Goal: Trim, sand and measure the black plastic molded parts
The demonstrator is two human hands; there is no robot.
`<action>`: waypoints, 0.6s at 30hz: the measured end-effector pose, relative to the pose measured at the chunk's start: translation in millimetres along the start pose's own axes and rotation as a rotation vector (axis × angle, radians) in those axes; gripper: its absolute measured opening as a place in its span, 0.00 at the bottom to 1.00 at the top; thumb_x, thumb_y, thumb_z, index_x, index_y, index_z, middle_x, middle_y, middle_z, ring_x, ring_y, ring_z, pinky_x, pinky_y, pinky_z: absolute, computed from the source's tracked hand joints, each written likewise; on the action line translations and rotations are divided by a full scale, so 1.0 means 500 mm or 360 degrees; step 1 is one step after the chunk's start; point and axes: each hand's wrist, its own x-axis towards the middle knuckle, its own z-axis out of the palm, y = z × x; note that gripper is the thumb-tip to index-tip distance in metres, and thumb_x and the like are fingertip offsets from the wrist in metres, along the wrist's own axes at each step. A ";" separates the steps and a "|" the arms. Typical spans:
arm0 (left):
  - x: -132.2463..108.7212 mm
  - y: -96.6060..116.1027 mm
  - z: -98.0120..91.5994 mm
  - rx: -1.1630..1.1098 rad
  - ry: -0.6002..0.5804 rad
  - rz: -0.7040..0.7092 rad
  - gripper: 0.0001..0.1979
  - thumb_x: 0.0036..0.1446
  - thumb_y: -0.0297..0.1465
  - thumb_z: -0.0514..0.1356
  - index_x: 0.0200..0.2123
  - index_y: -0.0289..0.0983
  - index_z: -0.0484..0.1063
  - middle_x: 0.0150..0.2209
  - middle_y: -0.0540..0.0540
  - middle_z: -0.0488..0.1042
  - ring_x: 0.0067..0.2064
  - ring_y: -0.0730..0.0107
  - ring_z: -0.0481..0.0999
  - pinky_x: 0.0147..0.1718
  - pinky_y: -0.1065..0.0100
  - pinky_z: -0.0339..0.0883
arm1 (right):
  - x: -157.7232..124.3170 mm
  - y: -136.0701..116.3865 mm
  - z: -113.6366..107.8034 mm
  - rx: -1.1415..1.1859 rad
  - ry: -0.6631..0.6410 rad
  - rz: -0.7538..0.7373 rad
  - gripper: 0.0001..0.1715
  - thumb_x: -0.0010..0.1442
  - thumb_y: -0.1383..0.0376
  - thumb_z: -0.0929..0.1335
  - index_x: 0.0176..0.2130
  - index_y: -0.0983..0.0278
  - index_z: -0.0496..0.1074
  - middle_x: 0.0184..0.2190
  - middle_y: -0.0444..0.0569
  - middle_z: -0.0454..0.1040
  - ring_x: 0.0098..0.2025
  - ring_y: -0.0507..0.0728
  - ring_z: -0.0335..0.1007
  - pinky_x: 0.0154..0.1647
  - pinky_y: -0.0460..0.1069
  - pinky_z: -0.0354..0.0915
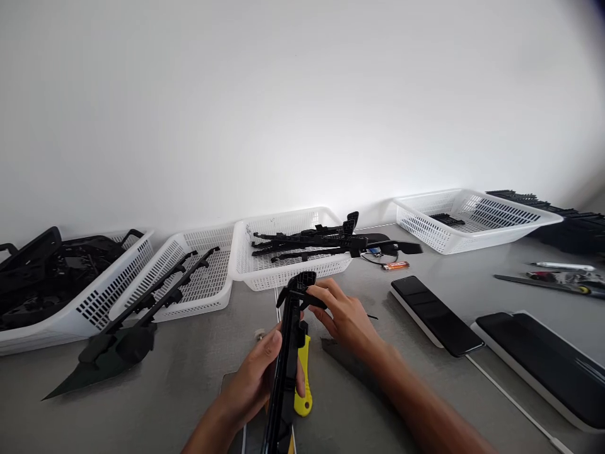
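A long black plastic part (pixel 285 366) stands tilted in front of me, its wider hooked head at the top. My left hand (pixel 258 373) is wrapped round its middle, thumb on the near side. At the head, my right hand (pixel 341 313) pinches a small black piece (pixel 312 299) that touches the long part; whether the two are joined I cannot tell. Behind the part, a yellow cutter handle (pixel 304 378) lies on the grey table (pixel 203 378).
White baskets with black parts stand along the wall: far left (pixel 70 328), left (pixel 208 302), middle (pixel 265 279) and right (pixel 454 243). Black parts overhang the left and middle ones. Two phones (pixel 432 312) (pixel 543 359) rest on white boxes at right, near a cable and tools.
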 end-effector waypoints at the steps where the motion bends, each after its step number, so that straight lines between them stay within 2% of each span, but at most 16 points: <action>1: 0.001 0.000 -0.001 0.0001 -0.0020 -0.0005 0.44 0.66 0.59 0.60 0.70 0.31 0.66 0.23 0.46 0.79 0.19 0.70 0.66 0.21 0.69 0.63 | 0.000 0.000 0.000 -0.0025 -0.0003 -0.0008 0.16 0.78 0.62 0.63 0.62 0.54 0.67 0.54 0.53 0.75 0.39 0.55 0.78 0.33 0.48 0.69; 6: 0.000 0.003 0.000 -0.0015 0.0025 -0.0033 0.42 0.67 0.59 0.59 0.69 0.32 0.67 0.22 0.46 0.79 0.19 0.70 0.66 0.21 0.70 0.62 | -0.002 0.007 0.004 -0.0090 0.0078 -0.0018 0.17 0.79 0.59 0.64 0.63 0.54 0.71 0.54 0.53 0.75 0.37 0.55 0.79 0.33 0.49 0.72; 11: 0.005 -0.005 -0.004 -0.0069 0.0023 -0.0042 0.43 0.66 0.59 0.60 0.69 0.32 0.67 0.23 0.46 0.79 0.20 0.69 0.68 0.22 0.69 0.63 | 0.001 0.005 0.002 -0.0145 0.0241 -0.0054 0.17 0.78 0.62 0.65 0.62 0.55 0.73 0.50 0.54 0.75 0.40 0.57 0.77 0.42 0.53 0.76; 15: 0.004 -0.005 -0.001 -0.0084 -0.0043 -0.0072 0.43 0.67 0.59 0.59 0.70 0.31 0.66 0.23 0.44 0.79 0.24 0.68 0.71 0.26 0.70 0.63 | 0.004 0.002 -0.001 -0.0282 0.0346 0.0002 0.18 0.77 0.65 0.66 0.62 0.55 0.73 0.50 0.54 0.75 0.44 0.61 0.77 0.44 0.57 0.73; 18: 0.000 -0.001 0.003 -0.0086 -0.0065 -0.0100 0.43 0.68 0.58 0.58 0.71 0.30 0.65 0.23 0.44 0.80 0.23 0.68 0.70 0.27 0.69 0.64 | 0.004 0.003 0.001 -0.0331 0.0334 0.0011 0.20 0.77 0.66 0.65 0.63 0.53 0.74 0.51 0.54 0.75 0.44 0.61 0.76 0.43 0.56 0.70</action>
